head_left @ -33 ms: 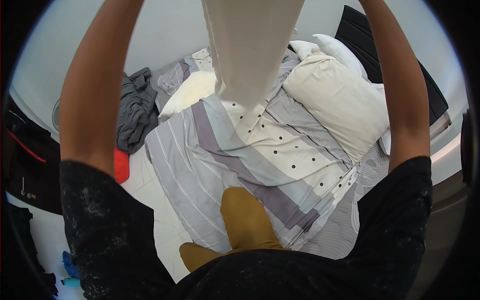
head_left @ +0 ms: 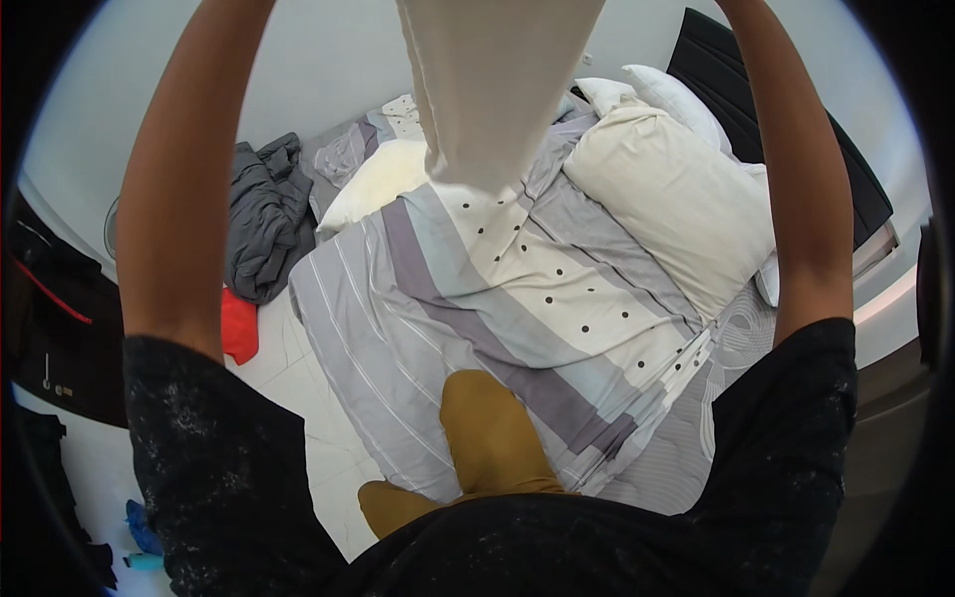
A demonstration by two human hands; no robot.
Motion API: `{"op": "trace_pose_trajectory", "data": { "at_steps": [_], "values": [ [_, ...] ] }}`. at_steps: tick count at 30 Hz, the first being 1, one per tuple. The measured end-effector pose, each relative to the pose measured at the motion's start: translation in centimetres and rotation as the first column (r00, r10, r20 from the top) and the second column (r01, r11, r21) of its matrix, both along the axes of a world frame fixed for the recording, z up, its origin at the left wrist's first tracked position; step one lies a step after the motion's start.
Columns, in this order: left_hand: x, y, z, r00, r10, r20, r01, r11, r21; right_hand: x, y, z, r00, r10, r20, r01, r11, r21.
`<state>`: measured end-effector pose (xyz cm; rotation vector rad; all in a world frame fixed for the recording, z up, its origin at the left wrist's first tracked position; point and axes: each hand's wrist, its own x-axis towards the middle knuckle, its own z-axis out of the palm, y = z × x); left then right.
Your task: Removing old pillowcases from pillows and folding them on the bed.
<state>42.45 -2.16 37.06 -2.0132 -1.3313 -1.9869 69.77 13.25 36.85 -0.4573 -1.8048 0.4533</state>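
Note:
Both my arms reach up past the top edge, so neither my left hand nor my right hand shows. Between the arms hangs a long off-white cloth piece (head_left: pixel 497 90), with a seam down its left side. It could be a pillowcase, but its upper end is cut off and the kind is not certain. Its lower end is over the bed, in front of a striped and dotted sheet (head_left: pixel 448 298) in grey, purple, pale blue and white. What holds the cloth is hidden.
A large cream pillow (head_left: pixel 667 189) lies at the right, with white pillows (head_left: pixel 676 104) behind it by the black headboard (head_left: pixel 711 60). Another cream pillow (head_left: pixel 373 184) is at the far left. A dark grey quilt (head_left: pixel 264 219) and a red item (head_left: pixel 240 326) lie beside the bed.
The lower end of the hanging cloth has risen slightly. My arms have shifted only a little.

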Motion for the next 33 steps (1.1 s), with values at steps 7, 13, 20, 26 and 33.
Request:
{"op": "trace_pose_trajectory", "data": {
  "at_steps": [7, 13, 20, 26, 33],
  "values": [
    [-1.6, -12.5, -21.4, 0.982, 0.185, -0.037, -0.188, 0.941, -0.281, 7.6, -8.8, -20.7, 0.875, 0.061, 0.48, 0.027, 0.985, -0.173],
    [5.5, -22.6, -41.1, 0.962, 0.156, -0.224, -0.241, 0.871, -0.428, 9.1, -21.1, -40.4, 0.785, 0.252, 0.566, -0.101, 0.954, -0.284],
    [8.0, -32.3, -43.5, 0.937, -0.289, -0.197, 0.076, 0.718, -0.691, 14.7, -26.9, -41.3, 0.537, 0.737, 0.41, -0.164, 0.568, -0.807],
    [7.0, -31.1, -39.3, 0.858, -0.427, 0.285, 0.498, 0.558, -0.664, 13.7, -22.4, -36.6, 0.096, 0.981, 0.168, -0.238, 0.187, -0.953],
    [-0.5, -14.8, -43.1, 0.958, 0.169, 0.232, 0.018, 0.772, -0.636, 3.3, -7.3, -38.8, 0.597, 0.699, 0.394, -0.089, 0.546, -0.833]
  ]
}}
